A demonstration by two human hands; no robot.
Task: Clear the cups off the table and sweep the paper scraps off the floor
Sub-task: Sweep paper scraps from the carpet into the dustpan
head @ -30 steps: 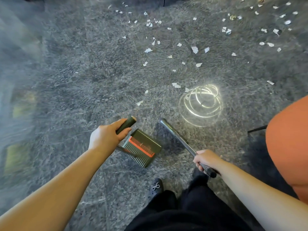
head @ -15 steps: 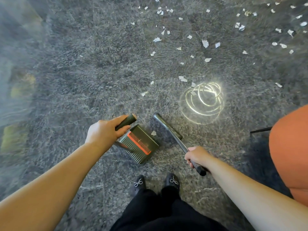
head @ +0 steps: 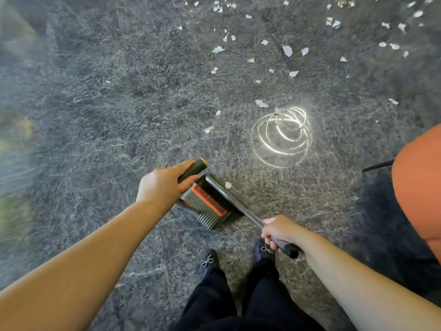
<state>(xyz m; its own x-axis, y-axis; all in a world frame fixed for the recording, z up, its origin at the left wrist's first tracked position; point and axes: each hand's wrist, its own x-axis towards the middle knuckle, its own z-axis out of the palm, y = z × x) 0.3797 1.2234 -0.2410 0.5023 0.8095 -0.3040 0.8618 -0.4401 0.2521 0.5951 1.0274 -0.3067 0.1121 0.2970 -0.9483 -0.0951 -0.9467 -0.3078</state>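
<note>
Left hand: left hand (head: 162, 185) curled round the dustpan handle (head: 192, 170), holding the dustpan (head: 206, 206) on the floor (head: 119, 115).
Right hand: right hand (head: 280, 231) gripping the broom handle (head: 253, 217) near its end.
Paper scraps: paper scraps (head: 287, 50) scattered across the floor ahead; one scrap (head: 228, 185) just beside the dustpan.
Shoes: black shoes (head: 208, 260) below the dustpan.

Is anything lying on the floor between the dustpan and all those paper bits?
Nothing visible blocks the way. Between the dustpan and the paper scraps lies bare grey floor with a bright swirl of light on it. One scrap already lies beside the pan.
</note>
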